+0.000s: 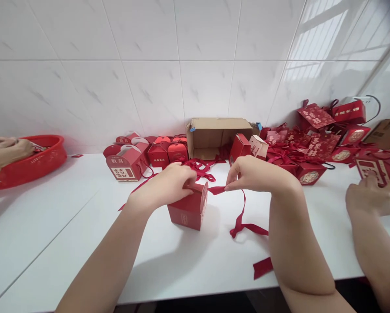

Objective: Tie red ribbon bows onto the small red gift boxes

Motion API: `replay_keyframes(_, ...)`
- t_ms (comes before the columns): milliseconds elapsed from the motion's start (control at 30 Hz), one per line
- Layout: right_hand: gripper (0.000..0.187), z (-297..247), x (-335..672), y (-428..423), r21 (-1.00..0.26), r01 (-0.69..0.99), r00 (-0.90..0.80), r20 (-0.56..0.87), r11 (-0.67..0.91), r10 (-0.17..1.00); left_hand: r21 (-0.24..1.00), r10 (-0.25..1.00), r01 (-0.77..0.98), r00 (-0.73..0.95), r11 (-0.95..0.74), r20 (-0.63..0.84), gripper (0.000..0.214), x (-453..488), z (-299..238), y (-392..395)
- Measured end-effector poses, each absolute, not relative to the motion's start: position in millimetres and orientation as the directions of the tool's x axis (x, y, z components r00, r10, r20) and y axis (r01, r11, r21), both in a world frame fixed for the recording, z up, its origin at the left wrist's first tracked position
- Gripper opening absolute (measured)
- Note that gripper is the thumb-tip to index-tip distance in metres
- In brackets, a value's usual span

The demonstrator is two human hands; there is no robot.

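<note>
A small red gift box stands on the white table in front of me. My left hand is closed over the box's top, fingers curled on its flap. My right hand pinches a dark red ribbon just to the right of the box top. The ribbon runs from the box through my fingers, hangs down and trails across the table to the front edge.
Finished red boxes line the back wall left of an open cardboard box. More red boxes and bags pile at the right. Another person's hand works at right; another hand reaches a red basket at left.
</note>
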State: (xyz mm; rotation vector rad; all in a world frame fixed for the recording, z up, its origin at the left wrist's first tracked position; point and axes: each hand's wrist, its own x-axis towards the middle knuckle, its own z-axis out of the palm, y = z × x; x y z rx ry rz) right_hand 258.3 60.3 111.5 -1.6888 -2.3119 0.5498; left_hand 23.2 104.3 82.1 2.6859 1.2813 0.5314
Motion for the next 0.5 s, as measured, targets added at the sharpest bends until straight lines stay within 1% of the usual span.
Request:
replay_keyframes(33, 0.009, 110.8, 257.9, 61.6, -0.429, 0.863, -0.309, -0.034, 0.265, 0.950, 0.240, 0.767, 0.728, 0.606, -0.642, 0.213, 0.012, 24.4, 83.7, 104.3)
replay_keyframes(100, 0.010, 109.5, 257.1, 63.5, -0.439, 0.857, -0.311, -0.025, 0.269, 0.950, 0.255, 0.763, 0.721, 0.629, -0.645, 0.151, 0.015, 26.8, 86.0, 103.8)
replay_keyframes(233, 0.014, 108.2, 255.9, 64.7, -0.427, 0.863, -0.313, -0.033, 0.269, 0.949, 0.319, 0.757, 0.694, 0.636, -0.645, 0.147, 0.016, 29.6, 84.1, 104.6)
replay_keyframes(400, 0.016, 108.0, 253.5, 64.8, -0.399, 0.864, -0.346, -0.027, 0.307, 0.938, 0.283, 0.750, 0.709, 0.658, -0.646, 0.063, 0.011, 28.8, 80.9, 106.2)
replay_keyframes(500, 0.016, 107.5, 250.7, 65.6, -0.397, 0.862, -0.354, -0.024, 0.316, 0.935, 0.287, 0.754, 0.714, 0.655, -0.638, 0.047, 0.012, 28.0, 79.9, 106.2)
